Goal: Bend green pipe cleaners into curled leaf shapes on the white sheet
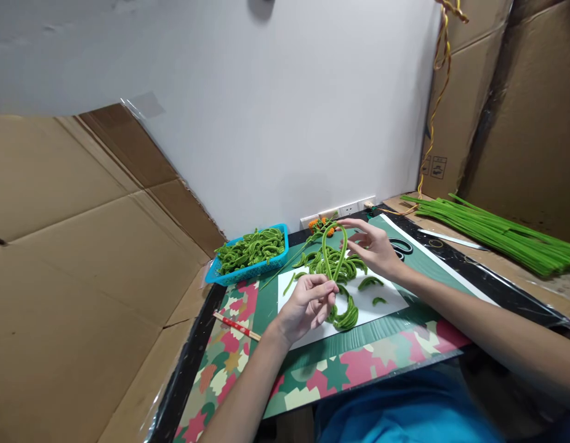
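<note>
A green pipe cleaner (pixel 325 249) is bent into a tall loop above the table. My left hand (pixel 313 303) pinches the lower end of the loop, where its two sides come together. At the upper right of the loop, my right hand (pixel 370 246) has its thumb and fingers closed around the bend. Beneath both hands lies a white sheet (pixel 386 301) bearing a heap of curled green pipe cleaner pieces (pixel 354 268). A second bunch of curled pieces (pixel 347 317) sits just right of my left hand.
A blue basket (pixel 248 272) full of green curled pieces stands at the back left. Scissors (pixel 400 247) lie beyond my right hand. Long green pipe cleaners (pixel 501 237) are piled at right. Red-wrapped chopsticks (pixel 237 327) rest at left; orange flowers (pixel 321 225) lie near a power strip (pixel 349 210).
</note>
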Demonstrator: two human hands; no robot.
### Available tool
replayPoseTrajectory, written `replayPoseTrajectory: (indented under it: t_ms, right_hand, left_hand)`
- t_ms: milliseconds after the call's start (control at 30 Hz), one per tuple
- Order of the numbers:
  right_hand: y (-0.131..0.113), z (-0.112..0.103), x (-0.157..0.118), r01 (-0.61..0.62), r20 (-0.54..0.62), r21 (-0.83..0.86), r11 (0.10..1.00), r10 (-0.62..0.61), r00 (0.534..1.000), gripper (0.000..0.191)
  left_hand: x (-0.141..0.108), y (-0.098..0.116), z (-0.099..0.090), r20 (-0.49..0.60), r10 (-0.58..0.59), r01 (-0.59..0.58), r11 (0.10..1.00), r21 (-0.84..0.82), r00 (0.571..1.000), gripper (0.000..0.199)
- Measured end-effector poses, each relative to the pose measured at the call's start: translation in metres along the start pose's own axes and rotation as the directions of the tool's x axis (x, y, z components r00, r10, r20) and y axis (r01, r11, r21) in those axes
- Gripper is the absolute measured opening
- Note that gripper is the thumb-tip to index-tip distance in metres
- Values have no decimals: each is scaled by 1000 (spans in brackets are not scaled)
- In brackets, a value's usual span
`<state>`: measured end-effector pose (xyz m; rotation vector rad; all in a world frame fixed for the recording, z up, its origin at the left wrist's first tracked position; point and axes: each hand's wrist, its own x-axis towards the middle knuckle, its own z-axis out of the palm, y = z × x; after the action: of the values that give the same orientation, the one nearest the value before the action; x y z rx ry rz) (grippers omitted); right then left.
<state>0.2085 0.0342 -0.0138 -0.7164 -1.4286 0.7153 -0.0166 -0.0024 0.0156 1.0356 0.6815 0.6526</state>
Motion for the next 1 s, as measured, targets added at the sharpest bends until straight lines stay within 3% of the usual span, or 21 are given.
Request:
replayPoseTrajectory:
  t_ms: [167, 433, 700, 767, 867, 1000]
  right_hand:
    - [3, -2, 2, 22, -55, 1, 1000, -22, 998, 34]
    - [-14, 0, 4, -75, -19, 248, 966, 82, 996, 42]
    - [-16, -5, 6, -87, -29, 272, 958, 98, 995, 41]
    - [-15, -6, 3, -53, -45, 211, 976, 64, 997, 39]
    - [-13, -7, -2, 73, -121, -29, 997, -76, 990, 27]
    - [-9, -13, -5, 207, -172, -367, 907, -285, 943, 16]
  left_hand:
    - [-2, 1, 1, 102, -100, 101, 995, -10, 990, 29]
    - [-4, -1, 3, 188, -177, 181, 983, -6, 966, 28]
    - [-3, -2, 3, 194, -193, 201, 979, -24, 962, 26]
    - [-2, -3, 3, 188, -188, 198, 980, -34, 964, 25]
    - [-2, -3, 4, 191, -190, 202, 978, -44, 963, 25]
    - [-3, -4, 4, 227, -229, 239, 971, -17, 946, 27]
